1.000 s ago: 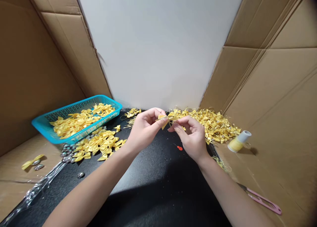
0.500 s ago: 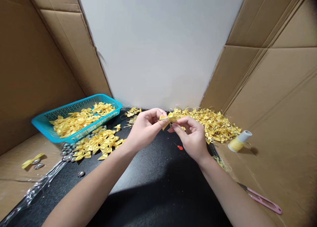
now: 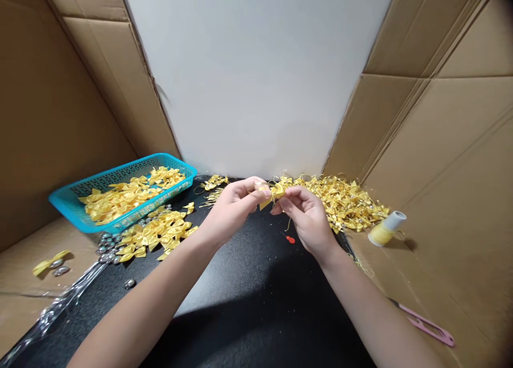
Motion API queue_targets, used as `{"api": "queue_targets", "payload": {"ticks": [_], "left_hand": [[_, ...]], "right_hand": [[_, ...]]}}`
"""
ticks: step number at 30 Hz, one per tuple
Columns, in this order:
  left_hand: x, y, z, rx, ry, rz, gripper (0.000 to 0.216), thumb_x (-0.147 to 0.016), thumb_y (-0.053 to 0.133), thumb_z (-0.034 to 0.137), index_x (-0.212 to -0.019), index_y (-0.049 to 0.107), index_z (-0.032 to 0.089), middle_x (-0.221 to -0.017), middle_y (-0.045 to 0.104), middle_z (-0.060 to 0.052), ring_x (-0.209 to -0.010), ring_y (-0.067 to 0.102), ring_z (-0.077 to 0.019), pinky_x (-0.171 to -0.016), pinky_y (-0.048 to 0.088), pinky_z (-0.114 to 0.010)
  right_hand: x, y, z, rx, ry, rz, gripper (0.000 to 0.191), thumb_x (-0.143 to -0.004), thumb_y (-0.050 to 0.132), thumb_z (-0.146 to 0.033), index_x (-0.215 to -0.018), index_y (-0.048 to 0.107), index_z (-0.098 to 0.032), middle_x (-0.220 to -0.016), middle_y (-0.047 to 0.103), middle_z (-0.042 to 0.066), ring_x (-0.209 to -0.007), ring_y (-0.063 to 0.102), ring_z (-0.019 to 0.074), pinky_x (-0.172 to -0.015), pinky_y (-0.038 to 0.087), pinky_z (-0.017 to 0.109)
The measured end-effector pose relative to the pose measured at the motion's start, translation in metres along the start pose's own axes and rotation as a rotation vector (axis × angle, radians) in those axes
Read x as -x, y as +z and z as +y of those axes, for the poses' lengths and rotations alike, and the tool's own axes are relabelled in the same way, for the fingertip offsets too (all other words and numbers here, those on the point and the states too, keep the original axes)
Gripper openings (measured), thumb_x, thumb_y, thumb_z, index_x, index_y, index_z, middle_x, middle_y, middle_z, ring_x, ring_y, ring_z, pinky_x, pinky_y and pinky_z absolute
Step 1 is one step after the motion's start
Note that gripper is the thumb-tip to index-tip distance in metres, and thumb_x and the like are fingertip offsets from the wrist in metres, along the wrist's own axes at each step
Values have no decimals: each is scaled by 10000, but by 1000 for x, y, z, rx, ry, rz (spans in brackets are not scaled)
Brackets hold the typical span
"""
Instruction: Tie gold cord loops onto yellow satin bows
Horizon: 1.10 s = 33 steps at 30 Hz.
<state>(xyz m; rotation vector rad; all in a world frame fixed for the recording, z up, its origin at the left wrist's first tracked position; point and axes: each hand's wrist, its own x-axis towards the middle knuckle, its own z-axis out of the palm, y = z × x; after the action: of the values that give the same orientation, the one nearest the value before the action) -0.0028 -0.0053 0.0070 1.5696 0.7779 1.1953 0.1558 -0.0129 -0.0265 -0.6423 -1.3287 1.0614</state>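
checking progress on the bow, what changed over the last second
The right hand closed in slightly toward the left hand, its fingers curling tighter over the bow. A thread end now hangs below it. Both hands kept their pinch on the bow and nothing was let go. The basket, pile, spool and scissors stayed put.

A yellow bow [image 3: 276, 191] is being shown above the black speckled mat [image 3: 248, 293]. Left of the mat, a turquoise lattice-patterned basket [image 3: 116, 176] is being seen; right of it, a golden-yellow heap [image 3: 344, 199], a pale-yellow spool [image 3: 385, 230] and pink snips [image 3: 427, 325].
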Motion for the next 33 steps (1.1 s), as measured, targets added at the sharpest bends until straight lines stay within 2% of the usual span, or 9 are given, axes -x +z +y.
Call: {"api": "queue_targets", "payload": {"ticks": [3, 7, 12, 16, 25, 33], "left_hand": [[0, -1, -3, 55, -20, -22, 154, -795, 631, 321, -755, 612, 173, -726, 474, 7, -614, 349, -96, -548, 289, -223], [-1, 0, -4, 120, -76, -48, 166, -767, 633, 327, -714, 598, 174, -765, 485, -10, -624, 358, -103, -529, 289, -222], [-2, 1, 0, 181, -133, -57, 203, -718, 642, 322, -639, 547, 161, -737, 431, -11, -604, 308, -94, -491, 279, -197], [-2, 0, 0, 162, -127, -51, 215, -718, 646, 330, -636, 539, 163, -715, 416, -8, -597, 303, -95, -490, 282, -196], [-1, -4, -7, 90, -66, -17, 212, -759, 667, 360, -696, 583, 176, -742, 471, -4, -609, 348, -96, -530, 283, -224], [0, 0, -4, 31, -42, -28, 244, -788, 641, 360, -673, 547, 166, -759, 479, 4, -594, 330, -87, -535, 268, -230]], "right_hand": [[-3, -1, 3, -34, 8, -25, 297, -743, 736, -487, -801, 591, -234, -653, 663, -39, -626, 654, 119, -682, 559, 275], [-5, -5, 5, 70, -15, -33, 346, -738, 712, -548, -784, 580, -231, -665, 631, -34, -635, 611, 114, -671, 531, 270], [-5, -11, -4, 244, -110, -45, 199, -803, 682, -407, -775, 606, -225, -663, 600, -33, -616, 554, 103, -601, 469, 245], [-4, -15, -13, 406, -189, -44, 108, -842, 631, -296, -772, 614, -216, -706, 605, -22, -654, 548, 108, -640, 465, 258], [0, -15, -28, 613, -286, -32, 89, -847, 603, -208, -760, 617, -212, -723, 613, -16, -681, 557, 120, -659, 461, 277], [2, -14, -33, 755, -334, -10, 122, -847, 583, -185, -730, 602, -214, -688, 605, -20, -644, 543, 121, -634, 446, 283]]}}
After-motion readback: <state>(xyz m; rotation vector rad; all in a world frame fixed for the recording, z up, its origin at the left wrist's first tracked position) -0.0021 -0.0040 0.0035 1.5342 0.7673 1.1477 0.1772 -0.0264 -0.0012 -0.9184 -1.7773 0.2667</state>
